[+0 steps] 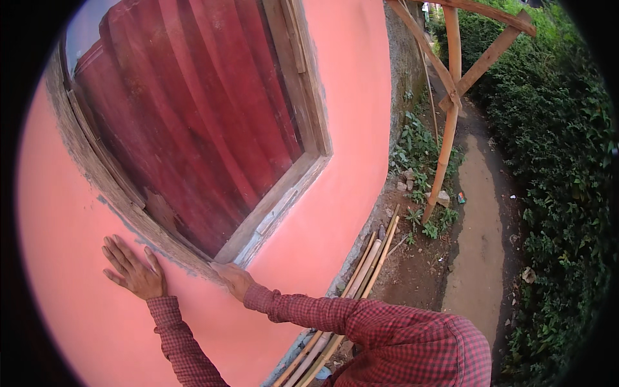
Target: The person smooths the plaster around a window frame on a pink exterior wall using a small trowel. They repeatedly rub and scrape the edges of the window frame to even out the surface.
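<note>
My left hand [133, 269] lies flat on the pink wall [348, 129], fingers spread, just below the lower left part of a weathered wooden window frame [271, 206]. My right hand [233, 279] rests against the frame's bottom corner, fingers curled over its edge; whether it grips anything is hidden. Behind the glass hangs a dark red curtain [187, 109]. Both forearms wear red checked sleeves [309, 313].
Several bamboo poles [361, 277] lie along the base of the wall. A bamboo prop frame [451, 109] stands by a dirt path [480, 245]. A green hedge [554, 161] borders the path on the right. Weeds and stones sit near the wall.
</note>
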Motion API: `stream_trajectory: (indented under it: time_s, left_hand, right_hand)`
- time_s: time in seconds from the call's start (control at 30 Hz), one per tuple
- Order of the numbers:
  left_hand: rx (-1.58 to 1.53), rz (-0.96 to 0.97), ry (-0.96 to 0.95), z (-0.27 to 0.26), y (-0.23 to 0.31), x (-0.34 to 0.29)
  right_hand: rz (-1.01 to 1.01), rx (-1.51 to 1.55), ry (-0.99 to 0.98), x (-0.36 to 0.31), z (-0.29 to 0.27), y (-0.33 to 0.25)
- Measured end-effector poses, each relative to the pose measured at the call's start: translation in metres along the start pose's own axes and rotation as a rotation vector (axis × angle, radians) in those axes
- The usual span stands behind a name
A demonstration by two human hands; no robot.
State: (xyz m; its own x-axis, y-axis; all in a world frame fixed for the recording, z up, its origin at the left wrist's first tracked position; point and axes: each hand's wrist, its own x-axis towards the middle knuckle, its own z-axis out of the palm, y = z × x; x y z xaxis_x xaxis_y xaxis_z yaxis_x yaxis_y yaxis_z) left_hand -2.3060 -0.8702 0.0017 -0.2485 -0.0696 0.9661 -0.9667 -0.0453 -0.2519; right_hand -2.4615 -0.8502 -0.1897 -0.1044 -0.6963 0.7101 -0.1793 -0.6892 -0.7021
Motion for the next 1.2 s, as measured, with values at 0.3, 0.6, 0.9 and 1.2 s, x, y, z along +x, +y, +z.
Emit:
stream_trajectory:
  time_s: [0.3,0.6,0.9,1.2]
  left_hand:
    - [-0.029,0.004,0.008,0.003,0.006,0.001]
    - [-0.037,0.001,0.020,0.006,0.011,0.002]
    - [0.022,-0.043,-0.002,0.007,-0.009,-0.009]
    - [0.095,-0.036,-0.024,0.007,-0.005,-0.009]
  right_hand:
    - [-0.070,-0.055,-0.015,0.002,-0.009,0.010]
    - [-0.022,-0.172,-0.249,0.016,-0.040,0.006]
    - [-0.262,-0.445,-0.326,0.061,-0.205,0.064]
    - [-0.377,-0.674,-0.374,0.108,-0.306,0.153]
